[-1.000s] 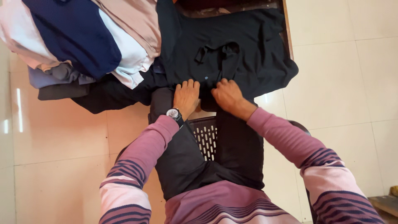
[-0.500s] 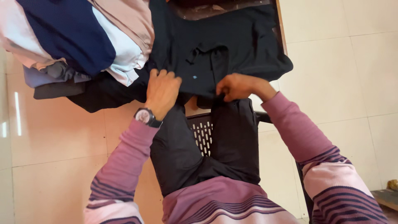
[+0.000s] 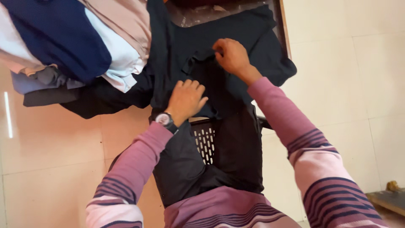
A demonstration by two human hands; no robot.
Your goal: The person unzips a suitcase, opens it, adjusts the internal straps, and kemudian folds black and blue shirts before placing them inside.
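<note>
A black garment (image 3: 249,40) lies spread over a low table in front of my knees. My left hand (image 3: 185,100), with a wristwatch, rests flat on the garment's near edge, fingers together. My right hand (image 3: 230,55) reaches farther out and pinches a fold of the black cloth near the garment's middle. I sit on a dark plastic chair (image 3: 206,141) with a slotted seat.
A heap of clothes (image 3: 80,38) in navy, white, pale pink and grey lies at the upper left, partly over the black cloth. The table's wooden edge (image 3: 284,29) shows at the right. Pale tiled floor (image 3: 55,143) surrounds the chair.
My right hand has moved from the garment's near edge up toward its middle, carrying cloth with it. My left hand has shifted right and now lies flat on the near edge.
</note>
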